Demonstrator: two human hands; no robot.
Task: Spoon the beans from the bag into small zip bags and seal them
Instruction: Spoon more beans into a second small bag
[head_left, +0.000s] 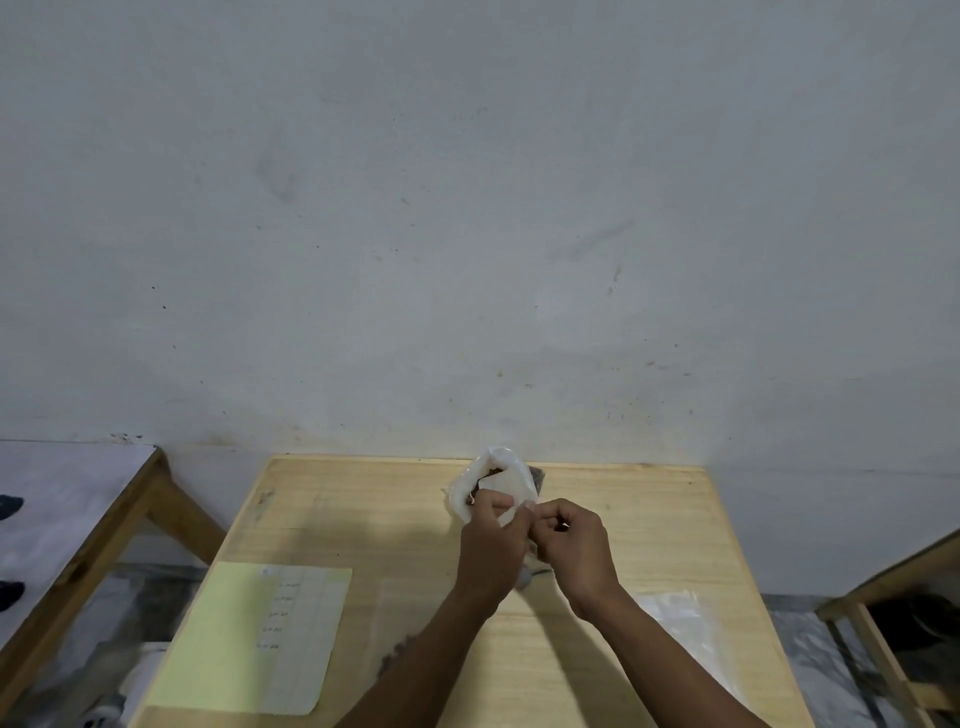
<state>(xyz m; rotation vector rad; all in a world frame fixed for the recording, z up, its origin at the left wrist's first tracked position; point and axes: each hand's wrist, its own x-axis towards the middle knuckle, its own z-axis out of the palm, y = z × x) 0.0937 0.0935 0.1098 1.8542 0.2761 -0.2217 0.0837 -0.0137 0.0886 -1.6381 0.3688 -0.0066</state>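
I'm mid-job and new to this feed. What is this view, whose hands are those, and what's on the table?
There is no machine here: one camera worn on a person's head looks down at their bare hands. The left hand and right hand meet over a light wooden table, pinching a small clear plastic zip bag between them. Behind it stands a larger white plastic bag of dark beans, open at the top. A pale yellow sheet of paper lies at the left, clear plastic bags at the right. I see no spoon clearly.

Dim, flat, cool light; soft shadows of the hands (540, 551) on the table (363, 519); wide-angle bowing at edges; slight blur overall, paper (260, 634) writing illegible.
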